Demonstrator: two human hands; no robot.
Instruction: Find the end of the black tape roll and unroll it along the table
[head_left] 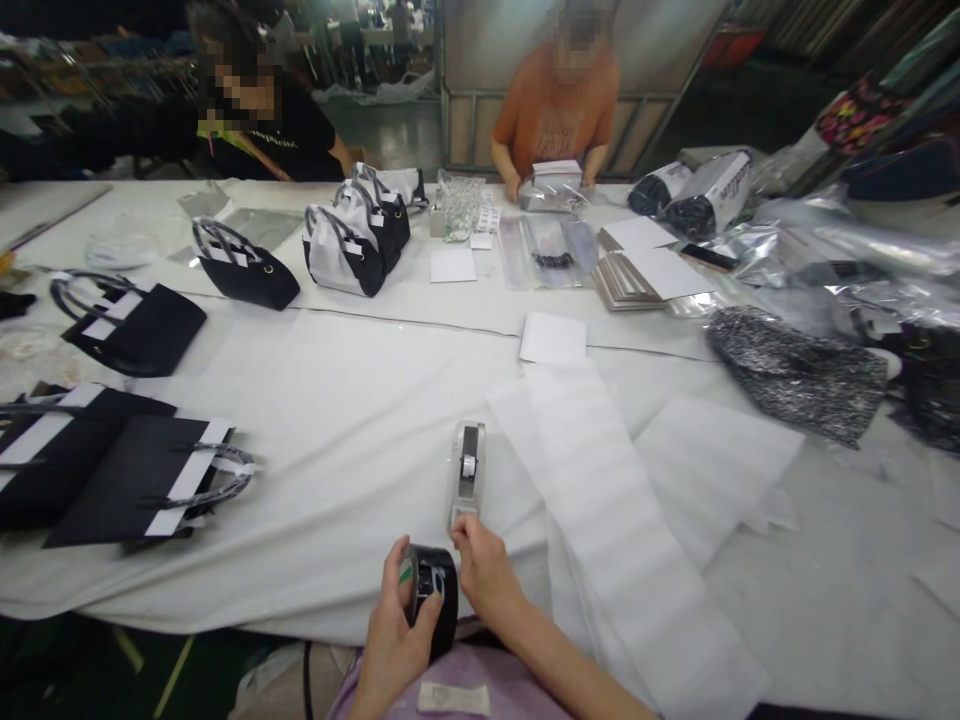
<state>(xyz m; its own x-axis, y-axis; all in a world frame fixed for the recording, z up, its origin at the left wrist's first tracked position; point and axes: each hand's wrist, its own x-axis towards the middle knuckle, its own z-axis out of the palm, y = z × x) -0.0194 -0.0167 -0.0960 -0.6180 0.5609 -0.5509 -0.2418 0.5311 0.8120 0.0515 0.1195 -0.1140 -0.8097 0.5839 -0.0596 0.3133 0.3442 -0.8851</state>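
My left hand (394, 625) is wrapped round a small black dispenser-like object (435, 590) held just off the table's near edge. My right hand (484, 570) sits beside it, fingers pinched at the object's top right, close to the foot of a clear tape dispenser (466, 470) that stands on the white table cover (352, 420). What the right fingers pinch is too small to make out. A long strip of white foam sheet (615, 520) lies just right of my hands.
Black handbags with white bands (127, 470) lie at the left, more bags (352, 240) stand at the back. Two people sit across the table; one in orange handles a packet (551, 185). Card stacks (637, 270), plastic bags and a speckled pouch (795, 370) fill the right.
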